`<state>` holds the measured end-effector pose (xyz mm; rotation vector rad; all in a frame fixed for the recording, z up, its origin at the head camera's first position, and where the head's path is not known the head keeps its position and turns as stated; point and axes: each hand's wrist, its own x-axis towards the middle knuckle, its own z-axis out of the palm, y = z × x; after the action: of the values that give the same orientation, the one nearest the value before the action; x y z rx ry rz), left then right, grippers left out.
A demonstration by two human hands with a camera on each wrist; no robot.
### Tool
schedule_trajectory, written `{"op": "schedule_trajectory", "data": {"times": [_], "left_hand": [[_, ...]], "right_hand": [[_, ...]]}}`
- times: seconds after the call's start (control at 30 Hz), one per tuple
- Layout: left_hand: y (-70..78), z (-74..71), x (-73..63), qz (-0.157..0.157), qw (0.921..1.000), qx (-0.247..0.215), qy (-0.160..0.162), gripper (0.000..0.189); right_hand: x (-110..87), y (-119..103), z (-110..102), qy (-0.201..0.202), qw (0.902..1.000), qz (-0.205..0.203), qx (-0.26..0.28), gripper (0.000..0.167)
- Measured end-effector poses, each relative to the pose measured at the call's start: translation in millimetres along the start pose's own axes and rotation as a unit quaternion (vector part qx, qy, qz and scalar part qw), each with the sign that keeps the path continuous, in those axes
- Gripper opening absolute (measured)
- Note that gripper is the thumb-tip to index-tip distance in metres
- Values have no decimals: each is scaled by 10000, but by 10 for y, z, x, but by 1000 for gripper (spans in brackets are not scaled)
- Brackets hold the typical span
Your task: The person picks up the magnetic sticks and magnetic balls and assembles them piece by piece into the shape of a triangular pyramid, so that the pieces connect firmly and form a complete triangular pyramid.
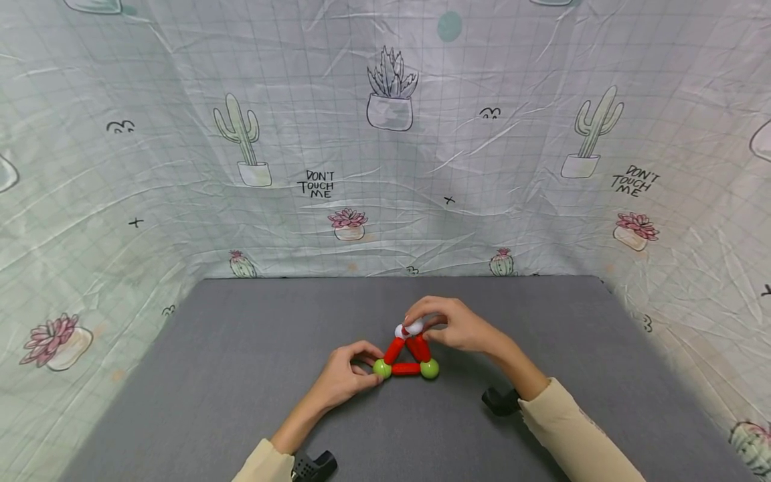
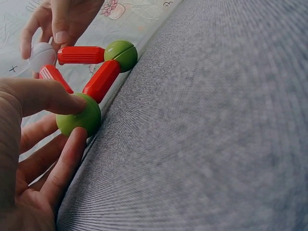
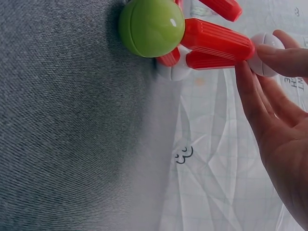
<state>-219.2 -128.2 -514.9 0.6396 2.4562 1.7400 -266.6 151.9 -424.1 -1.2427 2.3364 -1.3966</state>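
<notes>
A toy frame of red rods (image 1: 406, 369) with green and white balls stands on the grey table. My left hand (image 1: 345, 376) pinches the left green ball (image 2: 79, 115) between thumb and fingers. A red rod (image 2: 102, 81) joins it to the other green ball (image 1: 430, 369). My right hand (image 1: 459, 325) holds the upper white ball (image 3: 265, 54), thumb on one side and fingers on the other. From that ball a ridged rod (image 3: 219, 39) slopes down to the right green ball. A second white ball (image 3: 174, 67) sits lower, behind. Another rod (image 3: 224, 7) shows a bare end in the right wrist view.
The grey tabletop (image 1: 241, 335) spreads around the frame on all sides. A cloth (image 1: 391, 167) printed with cacti hangs behind and at both sides. Black wrist devices (image 1: 501, 402) sit by both sleeves, near the table.
</notes>
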Motion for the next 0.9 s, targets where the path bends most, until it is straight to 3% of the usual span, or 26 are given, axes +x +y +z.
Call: {"op": "schedule_trajectory", "data": {"times": [0.47,0.9], "left_hand": [[38,7,-16,-30,10000,41,28,31],[42,4,-19,-1,10000,24,-6,30]], "right_hand": [[-39,-14,22,28,9999,-42,-88,30],[22,-59,90,-77,9987,89,-492,34]]}}
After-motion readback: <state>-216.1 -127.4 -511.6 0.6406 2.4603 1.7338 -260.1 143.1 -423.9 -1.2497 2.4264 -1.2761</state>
